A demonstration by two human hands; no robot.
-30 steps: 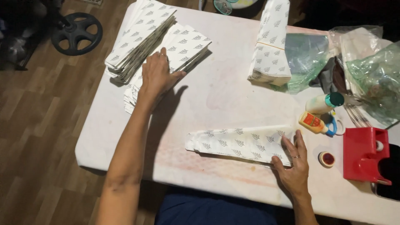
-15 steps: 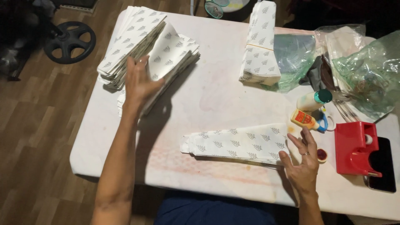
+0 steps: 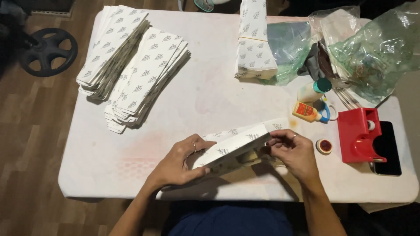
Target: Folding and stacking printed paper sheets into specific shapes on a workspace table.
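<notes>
Both my hands hold a long white paper bag (image 3: 238, 146) printed with small leaf shapes, lifted a little off the near edge of the white table (image 3: 210, 100). My left hand (image 3: 181, 161) grips its left end from below. My right hand (image 3: 293, 150) pinches its right end. The bag is tilted, and its brown inside shows underneath. Two stacks of the same flat bags (image 3: 131, 65) lie at the far left of the table.
A tied bundle of bags (image 3: 254, 41) and crumpled clear plastic bags (image 3: 372, 48) lie at the back right. A glue bottle (image 3: 313, 90), a small orange bottle (image 3: 306, 111), a red tape dispenser (image 3: 358, 135), a small red lid (image 3: 324, 146) and a dark phone (image 3: 387, 148) sit at the right.
My left hand left the stacks at the far left and came to the bag near me. Both hands have lifted the bag, which lay flat before.
</notes>
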